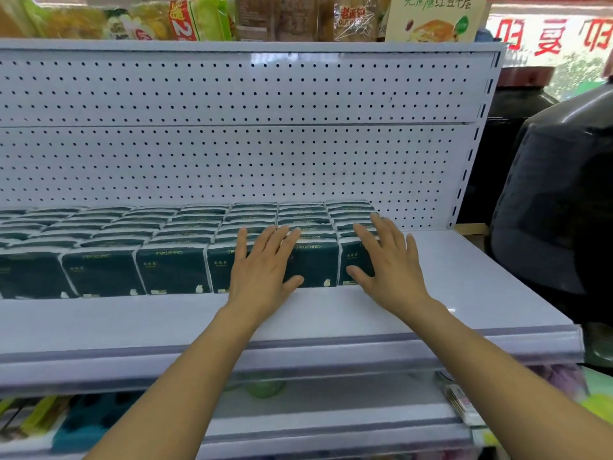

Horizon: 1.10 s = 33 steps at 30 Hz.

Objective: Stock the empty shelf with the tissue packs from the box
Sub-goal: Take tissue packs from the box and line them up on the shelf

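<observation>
Pressing flat, left hand (pixel 262 263) and right hand (pixel 384 260) rest open-fingered on tissue packs (pixel 311 260) rowed along the shelf (pixel 464 277). Packs likely light, soft; grip by the sides.

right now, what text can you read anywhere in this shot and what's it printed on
"COMFORTABLE", upside down, on the dark green tissue packs; the small gold characters below it are too small to read.
"OLD" under "老面包" on a clear bread bag on the top shelf.
"红豆十层" on the beige box; the characters before it are unclear.
"2" on a red packet; the rest is cut off.
Red characters on the window: mirrored, not readable.
</observation>
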{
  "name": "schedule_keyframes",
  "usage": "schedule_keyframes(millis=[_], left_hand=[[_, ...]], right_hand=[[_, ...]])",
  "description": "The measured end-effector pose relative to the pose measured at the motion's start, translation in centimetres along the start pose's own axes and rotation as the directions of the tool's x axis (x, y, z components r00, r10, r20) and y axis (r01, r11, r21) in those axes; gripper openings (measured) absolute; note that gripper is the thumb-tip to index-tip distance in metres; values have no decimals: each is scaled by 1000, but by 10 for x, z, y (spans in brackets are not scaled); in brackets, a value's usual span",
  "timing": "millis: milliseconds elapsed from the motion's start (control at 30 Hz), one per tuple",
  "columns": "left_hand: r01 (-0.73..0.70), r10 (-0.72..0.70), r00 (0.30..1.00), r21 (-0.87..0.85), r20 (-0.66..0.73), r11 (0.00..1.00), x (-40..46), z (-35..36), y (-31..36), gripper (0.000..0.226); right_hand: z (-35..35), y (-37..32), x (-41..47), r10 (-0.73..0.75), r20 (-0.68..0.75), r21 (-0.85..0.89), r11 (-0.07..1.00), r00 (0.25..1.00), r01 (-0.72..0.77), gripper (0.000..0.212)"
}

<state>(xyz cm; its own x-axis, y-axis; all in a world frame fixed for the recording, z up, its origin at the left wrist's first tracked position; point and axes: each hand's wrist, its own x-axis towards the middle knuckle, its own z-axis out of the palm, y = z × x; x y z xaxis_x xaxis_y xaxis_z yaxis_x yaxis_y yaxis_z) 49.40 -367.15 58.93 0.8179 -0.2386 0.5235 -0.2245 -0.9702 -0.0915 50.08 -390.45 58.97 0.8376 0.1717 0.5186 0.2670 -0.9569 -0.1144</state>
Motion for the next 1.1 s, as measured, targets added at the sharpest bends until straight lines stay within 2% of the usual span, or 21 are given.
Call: schedule_keyframes(millis=[133, 267, 433, 600, 800, 933, 1100], left_hand=[[6, -26, 963, -73, -268, 997, -46, -13, -6, 65], [43, -78, 942, -114, -328, 993, -107, -32, -30, 62], [144, -138, 964, 11, -228, 989, -193, -57, -89, 65], [272, -254, 954, 101, -160, 957, -290, -87, -165, 68], [362, -372, 928, 241, -2, 901, -421, -118, -276, 72], [423, -477, 870, 305, 126, 853, -504, -131, -345, 77], [499, -572, 780, 298, 253, 814, -590, -127, -408, 78]], right_hand=[[-8, -36, -27, -149, -225, 87, 981, 963, 172, 61], [-6, -82, -53, -240, -305, 157, 942, 921, 298, 53], [8, -167, -85, -370, -239, 201, 886, 898, 418, 52], [31, -280, -120, -512, -170, 262, 800, 842, 539, 52], [66, -441, -177, -579, -48, 336, 758, 814, 559, 55], [92, -529, -217, -628, 24, 388, 723, 778, 571, 55], [128, -604, -257, -636, 203, 438, 739, 745, 512, 55]])
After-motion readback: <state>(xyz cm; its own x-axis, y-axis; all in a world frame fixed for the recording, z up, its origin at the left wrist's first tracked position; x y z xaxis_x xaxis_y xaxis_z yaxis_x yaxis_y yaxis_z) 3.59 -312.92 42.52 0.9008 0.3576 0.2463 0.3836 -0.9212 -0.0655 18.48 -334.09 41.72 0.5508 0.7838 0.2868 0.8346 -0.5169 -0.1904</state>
